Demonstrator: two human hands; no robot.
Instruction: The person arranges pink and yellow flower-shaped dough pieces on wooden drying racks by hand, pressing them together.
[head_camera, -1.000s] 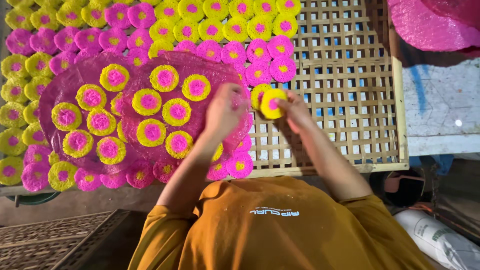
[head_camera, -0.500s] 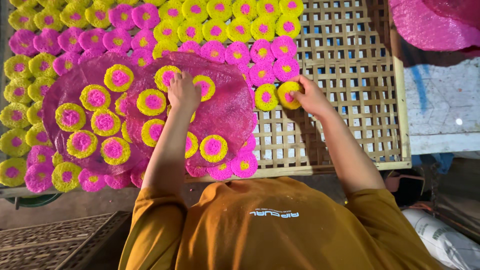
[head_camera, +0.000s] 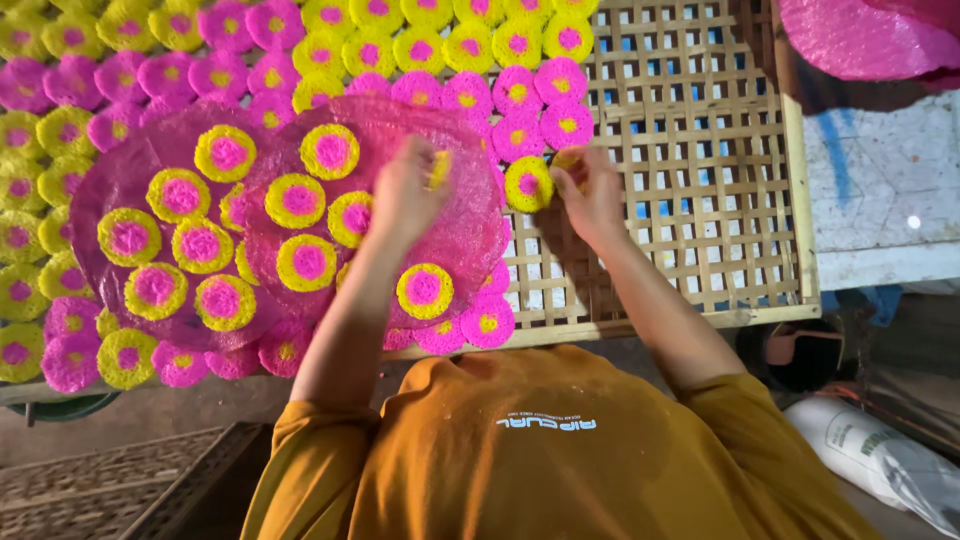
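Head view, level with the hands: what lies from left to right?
Pink sheet with yellow discs → left hand → yellow disc → right hand → bare bamboo rack → pale board.

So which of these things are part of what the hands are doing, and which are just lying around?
In use:
left hand lifting a yellow disc
right hand setting a small yellow disc
pink round sheet
bamboo rack

Lying about:
white sack
pink sheets at top right
woven tray
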